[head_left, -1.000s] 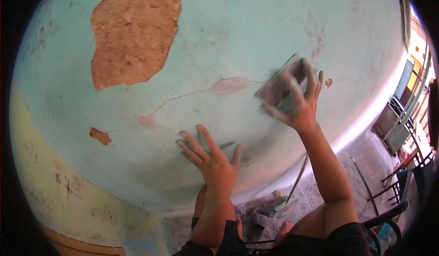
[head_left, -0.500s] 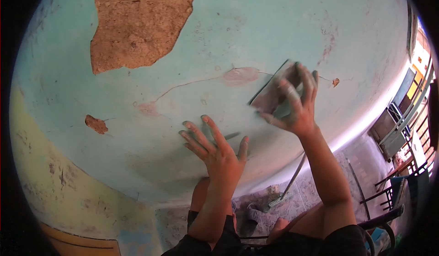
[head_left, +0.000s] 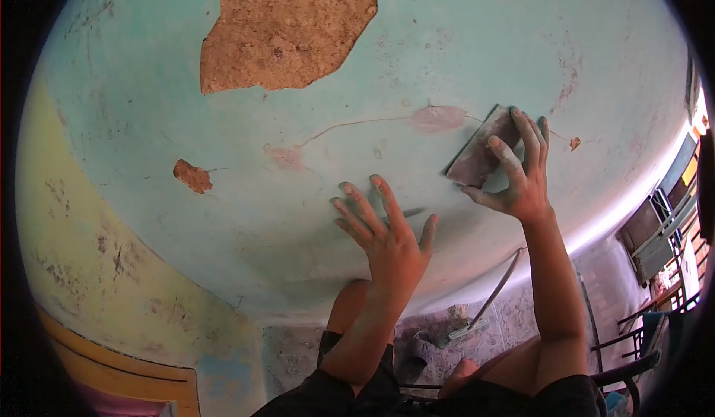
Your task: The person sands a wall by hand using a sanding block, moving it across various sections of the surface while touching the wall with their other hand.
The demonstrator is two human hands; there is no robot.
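Note:
My right hand (head_left: 525, 186) presses a flat, dusty grey-brown piece of sandpaper (head_left: 484, 149) against the pale green wall (head_left: 491, 52), fingers on its right side and thumb at its lower edge. The sheet lies tilted across a thin crack, just right of a pinkish smoothed patch (head_left: 439, 119). Lower and to the left, my left hand (head_left: 391, 234) is spread against the wall with nothing in it. Whitish dust coats the fingers of both hands.
Bare brown plaster shows in a large broken area (head_left: 290, 33) and a small chip (head_left: 192, 176). A yellow wall (head_left: 112, 245) meets the green one at left. Below are a hose-like rod (head_left: 495, 294) and the floor; chairs (head_left: 633, 342) stand at right.
The view has turned, so the wall and both hands appear farther right. My right hand still holds the sandpaper, which has shifted slightly toward the pinkish patch. My left hand stays spread on the wall.

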